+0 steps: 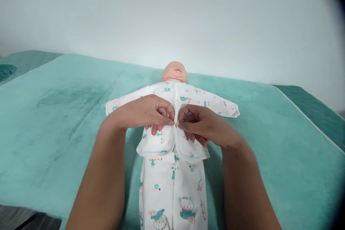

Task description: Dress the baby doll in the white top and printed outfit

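A baby doll (174, 71) lies on its back, head toward the wall, its arms stretched out sideways. It wears a white printed baby shirt (156, 146) and matching printed trousers (185, 183). My left hand (159, 113) pinches the shirt's front edge from the left, thumb and index finger together. From the right, my right hand (195, 122) pinches the opposite edge close beside a button (176, 124). The fingertips of both hands nearly meet at the front opening. Higher up the chest, another button (176, 101) shows. Below my hands the shirt's lower front hangs apart.
A light teal blanket (67, 122) spreads beneath the doll. Darker teal cloth (315, 107) shows beyond its white-edged right side. A pale wall (172, 14) rises behind. At the lower left, dark grey floor (24, 219) lies past the blanket's edge.
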Demonstrator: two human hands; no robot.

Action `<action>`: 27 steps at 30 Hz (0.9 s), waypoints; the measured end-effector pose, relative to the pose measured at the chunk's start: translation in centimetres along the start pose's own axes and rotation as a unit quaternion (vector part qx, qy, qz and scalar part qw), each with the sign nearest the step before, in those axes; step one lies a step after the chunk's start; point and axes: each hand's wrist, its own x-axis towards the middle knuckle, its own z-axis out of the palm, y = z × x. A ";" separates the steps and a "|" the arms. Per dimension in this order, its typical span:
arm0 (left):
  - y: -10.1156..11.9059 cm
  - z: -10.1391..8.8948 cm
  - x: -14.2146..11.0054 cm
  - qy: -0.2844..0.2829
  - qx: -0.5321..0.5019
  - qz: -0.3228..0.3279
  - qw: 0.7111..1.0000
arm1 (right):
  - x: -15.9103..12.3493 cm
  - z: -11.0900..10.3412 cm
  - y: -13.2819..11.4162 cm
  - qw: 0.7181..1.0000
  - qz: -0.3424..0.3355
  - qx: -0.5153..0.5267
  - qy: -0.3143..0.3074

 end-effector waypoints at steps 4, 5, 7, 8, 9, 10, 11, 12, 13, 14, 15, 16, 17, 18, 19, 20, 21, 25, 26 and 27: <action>-0.1 0.0 0.1 -0.010 -0.008 0.000 1.000 | 0.0 0.0 0.0 1.000 0.001 -0.004 0.001; -0.1 0.1 0.1 -0.011 -0.009 0.000 1.000 | 0.0 0.0 0.0 1.000 0.002 -0.004 0.001; -0.1 0.2 0.2 -0.012 -0.008 0.001 1.000 | 0.1 0.1 0.0 1.000 0.003 -0.003 -0.001; 0.0 0.2 0.2 -0.010 -0.006 0.003 1.000 | 0.1 0.1 0.0 1.000 0.004 -0.003 -0.001; 0.1 0.3 0.2 -0.006 -0.003 0.007 1.000 | 0.1 0.1 0.0 1.000 0.005 -0.003 -0.001; 0.1 0.4 0.1 0.000 0.002 0.014 1.000 | 0.1 0.1 0.0 1.000 0.005 -0.003 -0.001; 0.2 0.4 0.1 0.007 0.007 0.023 1.000 | 0.1 0.1 0.0 1.000 0.005 -0.004 -0.001; 0.3 0.4 0.0 0.012 0.011 0.033 0.999 | 0.1 0.1 0.0 1.000 0.004 -0.005 -0.001; 0.4 0.5 0.0 0.016 0.014 0.043 0.999 | 0.1 0.1 0.0 1.000 0.002 -0.005 -0.001; 0.5 0.5 -0.1 0.018 0.014 0.053 0.998 | 0.1 0.1 0.0 1.000 0.000 -0.006 -0.001; 0.5 0.5 -0.1 0.019 0.011 0.061 0.998 | 0.1 0.1 0.0 1.000 -0.002 -0.007 -0.002; 0.5 0.5 -0.1 0.019 0.006 0.067 0.998 | 0.1 0.0 0.0 1.000 -0.004 -0.007 -0.002; 0.5 0.5 -0.2 0.018 -0.001 0.071 0.997 | 0.1 0.0 0.0 1.000 -0.005 -0.008 -0.002; 0.5 0.5 -0.2 0.017 -0.007 0.072 0.997 | 0.1 0.0 0.0 1.000 -0.006 -0.008 -0.002; 0.5 0.5 -0.2 0.014 -0.013 0.072 0.997 | 0.0 0.0 0.1 1.000 -0.006 -0.008 -0.002; 0.4 0.5 -0.1 0.010 -0.017 0.070 0.997 | 0.0 0.1 0.1 1.000 -0.006 -0.008 -0.003; 0.4 0.5 -0.1 0.005 -0.022 0.067 0.998 | 0.0 0.1 0.1 1.000 -0.006 -0.008 -0.004; 0.1 0.4 0.2 -0.012 -0.058 0.067 0.996 | 0.1 0.1 0.1 1.000 -0.005 -0.002 -0.010; 0.0 0.4 0.3 -0.014 -0.071 0.070 0.995 | 0.1 0.1 0.1 1.000 -0.006 -0.001 -0.010; -0.1 0.3 0.4 -0.015 -0.083 0.075 0.994 | 0.1 0.1 0.1 1.000 -0.007 0.001 -0.009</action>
